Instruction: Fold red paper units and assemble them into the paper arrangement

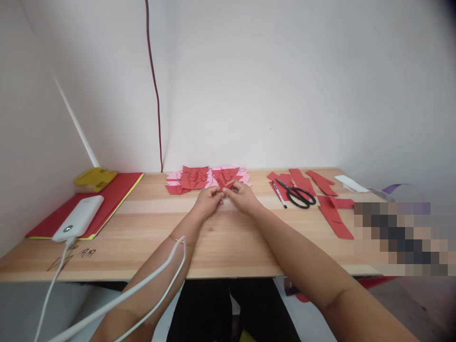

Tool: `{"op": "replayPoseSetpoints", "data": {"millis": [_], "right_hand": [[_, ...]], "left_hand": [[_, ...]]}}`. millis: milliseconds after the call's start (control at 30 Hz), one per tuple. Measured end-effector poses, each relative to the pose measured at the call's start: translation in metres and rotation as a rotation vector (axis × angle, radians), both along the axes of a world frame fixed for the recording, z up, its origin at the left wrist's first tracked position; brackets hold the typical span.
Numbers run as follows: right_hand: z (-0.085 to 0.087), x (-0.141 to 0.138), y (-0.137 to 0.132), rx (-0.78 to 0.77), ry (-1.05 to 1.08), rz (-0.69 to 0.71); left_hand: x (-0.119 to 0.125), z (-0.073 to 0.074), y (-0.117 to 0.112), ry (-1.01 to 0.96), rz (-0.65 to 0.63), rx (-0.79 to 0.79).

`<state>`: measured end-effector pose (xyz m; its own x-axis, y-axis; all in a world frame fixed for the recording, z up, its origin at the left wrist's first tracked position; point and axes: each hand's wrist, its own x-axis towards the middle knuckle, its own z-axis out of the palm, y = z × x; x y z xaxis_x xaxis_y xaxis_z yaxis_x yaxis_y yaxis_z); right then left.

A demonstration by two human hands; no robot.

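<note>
My left hand (208, 198) and my right hand (242, 194) meet at the far middle of the wooden table (221, 242). Both are closed in a pinch on a small piece of red paper (230, 184) held between the fingertips. Just behind the hands lies a row of folded red and pink paper pieces (199, 178). A thin gold bracelet circles my left wrist.
Black scissors (297, 194) and a pen (280, 194) lie on red paper strips (333, 213) to the right. At the left are red sheets (114, 194), a white power bank (78, 217) with cables, and a yellow object (94, 178). A red cord (154, 85) hangs down the wall.
</note>
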<state>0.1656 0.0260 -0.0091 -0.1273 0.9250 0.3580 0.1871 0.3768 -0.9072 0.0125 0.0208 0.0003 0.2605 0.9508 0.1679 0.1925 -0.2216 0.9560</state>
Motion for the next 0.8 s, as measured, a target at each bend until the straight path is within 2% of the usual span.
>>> {"op": "replayPoseSetpoints", "data": {"millis": [233, 567, 800], "right_hand": [[-0.006, 0.000, 0.004, 0.034, -0.031, 0.020], [0.000, 0.000, 0.000, 0.040, -0.117, -0.074], [0.007, 0.005, -0.007, 0.015, -0.252, 0.136]], "left_hand": [[0.000, -0.002, 0.002, 0.058, -0.016, 0.043], [0.001, -0.001, 0.000, -0.042, -0.078, -0.005], [0.003, 0.001, -0.004, -0.113, -0.197, -0.058]]}}
